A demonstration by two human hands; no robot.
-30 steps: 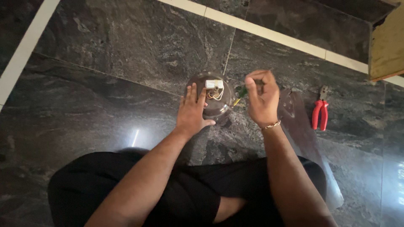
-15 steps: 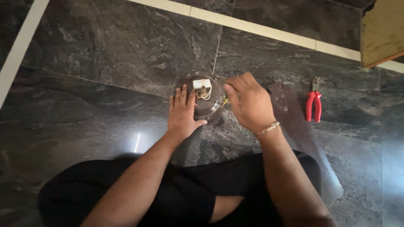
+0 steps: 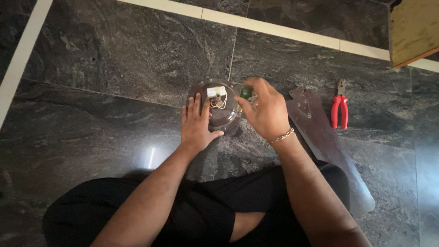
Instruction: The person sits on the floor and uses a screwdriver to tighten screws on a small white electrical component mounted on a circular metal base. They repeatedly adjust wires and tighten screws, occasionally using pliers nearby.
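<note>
A round dark fan motor housing [image 3: 224, 114] lies on the dark stone floor, with a small white block and pale wires [image 3: 216, 93] on top. My left hand [image 3: 196, 123] rests flat on the housing's left side, fingers spread. My right hand [image 3: 264, 110], wearing a bracelet, grips a tool with a green handle [image 3: 246, 93] at the housing's right edge. The tool's tip is hidden behind my fingers.
A grey fan blade [image 3: 327, 142] lies to the right of my right arm. Red-handled pliers [image 3: 339, 109] lie beyond it. A yellowish wooden board [image 3: 414, 29] sits at the top right. My crossed legs in black trousers [image 3: 201, 215] fill the bottom.
My right hand has dropped from above the housing to its right edge, and the green handle now shows between the fingers. My left hand stays on the housing.
</note>
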